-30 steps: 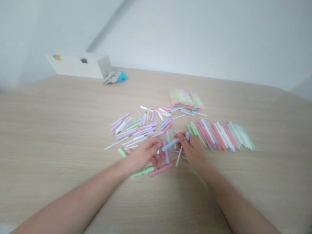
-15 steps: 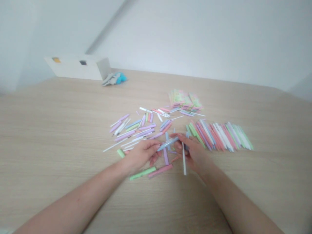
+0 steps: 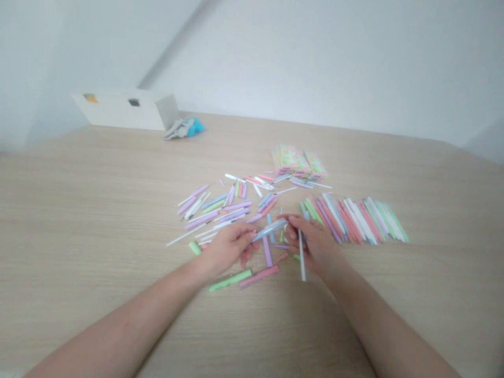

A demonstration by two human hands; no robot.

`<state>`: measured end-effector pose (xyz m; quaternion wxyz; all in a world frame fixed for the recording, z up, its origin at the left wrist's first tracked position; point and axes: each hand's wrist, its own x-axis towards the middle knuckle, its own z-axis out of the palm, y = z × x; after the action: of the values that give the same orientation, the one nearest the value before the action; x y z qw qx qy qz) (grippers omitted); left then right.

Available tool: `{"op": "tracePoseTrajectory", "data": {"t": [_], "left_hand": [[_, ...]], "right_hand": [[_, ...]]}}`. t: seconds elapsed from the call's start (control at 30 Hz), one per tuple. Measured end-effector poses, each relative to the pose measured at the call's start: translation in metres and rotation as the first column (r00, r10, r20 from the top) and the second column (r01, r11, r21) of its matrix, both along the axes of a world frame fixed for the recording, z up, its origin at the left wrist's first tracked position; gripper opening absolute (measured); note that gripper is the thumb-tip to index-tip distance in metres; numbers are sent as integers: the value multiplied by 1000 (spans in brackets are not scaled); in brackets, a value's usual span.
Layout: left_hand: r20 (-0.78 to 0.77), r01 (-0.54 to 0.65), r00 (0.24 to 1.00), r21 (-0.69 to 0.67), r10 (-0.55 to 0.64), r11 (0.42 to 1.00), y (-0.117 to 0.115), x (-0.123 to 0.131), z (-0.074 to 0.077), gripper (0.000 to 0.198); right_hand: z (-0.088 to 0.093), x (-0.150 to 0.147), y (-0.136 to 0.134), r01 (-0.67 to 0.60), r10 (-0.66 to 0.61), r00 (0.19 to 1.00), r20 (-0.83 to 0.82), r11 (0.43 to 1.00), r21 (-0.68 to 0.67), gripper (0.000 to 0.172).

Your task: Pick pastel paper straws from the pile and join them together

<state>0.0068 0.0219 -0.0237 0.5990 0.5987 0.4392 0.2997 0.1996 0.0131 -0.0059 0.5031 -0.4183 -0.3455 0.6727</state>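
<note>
Tube, pale blue, slanting over the middle of the counter, between the two hands. Left hand: grip clamped on the tube's near end, thumb against fingers. Right hand: grip closed on a white stick that hangs toward the counter's near side; its fingertips meet or nearly meet the tube's far end. Blur hides whether they press on it.

Risks, as I judge them. Left hand has only the end of the tube; a sideways push at the far end could twist it loose. Right hand is doing two jobs; opening for one could let the stick drop. A fall would land among the purple piece, green piece and pink piece close below, where it might knock something toward the near edge or get lost in the muddle.

Row lies near the right hand, toward the counter's right edge. A wrist swung that way could skew its slanted order. Stack, nearer the far edge, looks less exposed. Scatter toward the left edge: sticks crossing, easily dragged by a sleeveless forearm.
</note>
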Motion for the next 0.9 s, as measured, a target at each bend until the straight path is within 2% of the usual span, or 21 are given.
{"op": "tracePoseTrajectory", "data": {"t": [0.07, 0.13, 0.23, 0.3, 0.37, 0.5, 0.6, 0.73, 0.8, 0.83, 0.9], "left_hand": [[-114, -21, 993, 85, 31, 996, 2, -4, 0, 25], [-269, -36, 957, 257, 107, 966, 4, -8, 2, 26], [-502, 44, 834, 475, 230, 879, 5, -11, 5, 23], [-590, 95, 748, 550, 306, 830, 5, -12, 6, 23], [-657, 142, 671, 570, 345, 809, 5, -11, 5, 24], [-758, 228, 563, 525, 329, 820, 4, -9, 1, 26], [-786, 256, 543, 490, 296, 833, 2, -8, -1, 26], [-785, 282, 561, 480, 264, 830, 0, -8, -1, 27], [-785, 297, 564, 481, 255, 825, -1, -8, -1, 27], [-788, 305, 564, 478, 248, 824, -1, -7, -1, 27], [-798, 313, 557, 458, 229, 832, -1, -7, -1, 26]], "right_hand": [[3, 5, 2, 117, -119, 992, 41, 993, 31, 23], [6, 12, 6, 207, -209, 977, 46, 977, 46, 23], [7, 21, 11, 312, -317, 947, 51, 946, 85, 19], [6, 25, 13, 360, -370, 927, 60, 923, 133, 18], [4, 25, 14, 375, -388, 919, 71, 915, 147, 18], [2, 21, 14, 320, -331, 937, 112, 941, 107, 21], [3, 18, 13, 267, -281, 948, 149, 958, 106, 26], [7, 11, 17, 219, -236, 929, 285, 971, 90, 25], [8, 7, 23, 164, -215, 868, 447, 975, 150, 23], [8, 4, 28, 106, -210, 805, 555, 971, 215, 22], [7, -1, 42, -98, -239, 584, 776, 928, 359, 21]]}}
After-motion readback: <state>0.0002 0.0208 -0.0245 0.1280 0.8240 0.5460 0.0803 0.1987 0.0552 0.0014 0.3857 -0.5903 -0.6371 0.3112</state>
